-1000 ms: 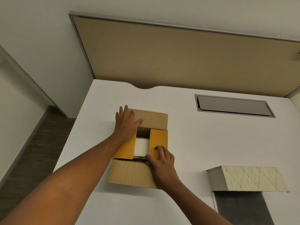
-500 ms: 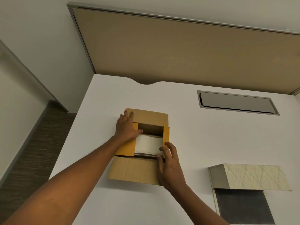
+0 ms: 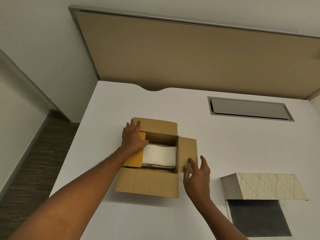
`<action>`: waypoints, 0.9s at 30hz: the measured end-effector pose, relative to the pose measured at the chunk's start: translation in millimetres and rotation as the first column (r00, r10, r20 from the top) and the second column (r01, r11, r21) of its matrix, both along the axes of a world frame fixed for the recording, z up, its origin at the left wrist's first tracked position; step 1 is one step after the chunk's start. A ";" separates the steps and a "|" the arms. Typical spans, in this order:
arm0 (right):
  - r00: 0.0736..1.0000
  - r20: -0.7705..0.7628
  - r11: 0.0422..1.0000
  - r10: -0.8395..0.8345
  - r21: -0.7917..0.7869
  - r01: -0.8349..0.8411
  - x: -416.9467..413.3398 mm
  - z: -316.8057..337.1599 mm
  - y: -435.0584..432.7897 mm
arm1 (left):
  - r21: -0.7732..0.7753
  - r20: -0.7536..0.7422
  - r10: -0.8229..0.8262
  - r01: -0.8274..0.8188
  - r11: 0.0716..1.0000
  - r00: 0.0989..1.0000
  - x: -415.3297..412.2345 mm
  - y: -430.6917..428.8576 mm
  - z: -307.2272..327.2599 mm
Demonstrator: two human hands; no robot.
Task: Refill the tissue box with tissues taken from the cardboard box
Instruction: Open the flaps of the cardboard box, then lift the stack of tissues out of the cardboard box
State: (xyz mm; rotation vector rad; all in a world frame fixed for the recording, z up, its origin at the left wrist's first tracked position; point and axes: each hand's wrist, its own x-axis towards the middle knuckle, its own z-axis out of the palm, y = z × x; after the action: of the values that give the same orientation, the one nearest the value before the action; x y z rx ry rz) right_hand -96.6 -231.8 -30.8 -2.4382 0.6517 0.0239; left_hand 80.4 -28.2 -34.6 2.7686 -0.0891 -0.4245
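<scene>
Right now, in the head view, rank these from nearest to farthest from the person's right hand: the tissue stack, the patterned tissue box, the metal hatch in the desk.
From the right hand:
1. Tissue stack, inside the cardboard box, to its left.
2. Patterned tissue box, on the desk to its right.
3. Metal hatch, far side of the desk.

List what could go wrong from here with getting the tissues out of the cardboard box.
1. The left hand presses the left flap partly over the tissues; pulling the stack past it may snag or crumple sheets.
2. The right flap is only pushed outward by the right hand; once released, it may swing back over the opening.
3. The cardboard box is light, so a one-handed pull might drag it across the table.
</scene>
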 end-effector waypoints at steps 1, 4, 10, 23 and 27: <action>0.999 -0.012 0.998 0.036 -0.048 -0.036 1.7 -1.0 1.2 | -0.016 -0.012 0.002 -0.002 1.000 1.000 0.4 0.6 2.5; 0.990 -0.036 0.978 0.135 -0.154 -0.139 9.2 -1.6 6.6 | -0.099 -0.077 0.018 -0.025 0.995 0.997 2.1 3.0 13.3; 0.949 -0.234 0.950 0.212 -0.178 -0.257 22.2 5.0 9.5 | -0.419 -0.223 0.179 -0.260 0.870 0.958 -1.9 28.5 53.2; 0.921 -0.274 0.950 0.275 -0.067 -0.304 28.7 9.0 16.1 | -0.203 -0.204 0.482 -0.518 0.831 0.852 -24.5 92.0 38.1; 0.922 -0.281 0.959 0.267 -0.019 -0.283 28.3 10.6 18.5 | -0.270 -0.165 0.455 -0.484 0.833 0.875 -34.4 82.3 23.3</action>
State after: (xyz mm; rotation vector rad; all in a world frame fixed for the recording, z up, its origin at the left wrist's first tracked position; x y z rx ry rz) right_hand -68.3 -213.3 -20.2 -2.5901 0.4232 0.4726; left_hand 46.0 54.1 -11.4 2.3477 0.5032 -0.3693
